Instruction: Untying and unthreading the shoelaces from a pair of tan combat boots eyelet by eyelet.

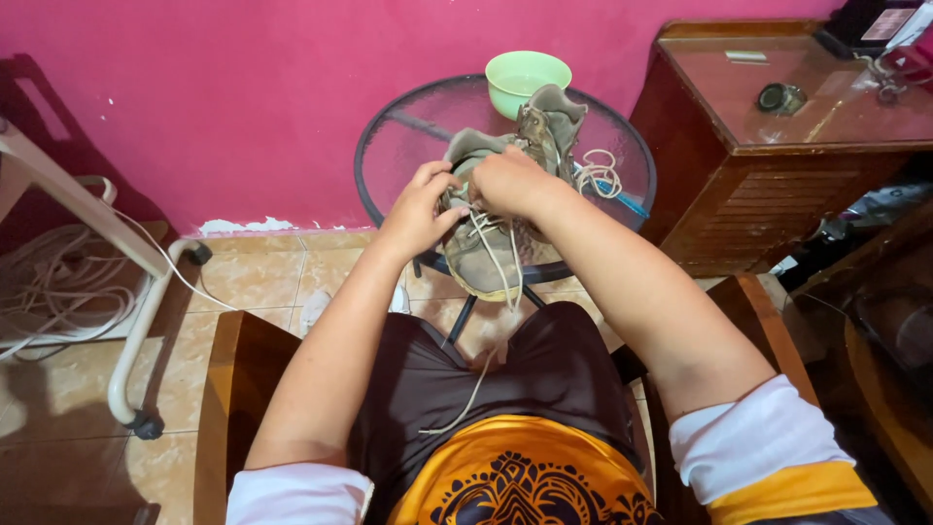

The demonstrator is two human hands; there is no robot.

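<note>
shoe lies lengthwise at near bench edge, toe toward person; left hand and right hand pinch its lace.

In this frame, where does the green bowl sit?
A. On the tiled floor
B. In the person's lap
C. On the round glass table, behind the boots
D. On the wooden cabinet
C: the green bowl stands on the round glass table, at its far edge by the pink wall, just behind the boots that both hands work on.
</note>
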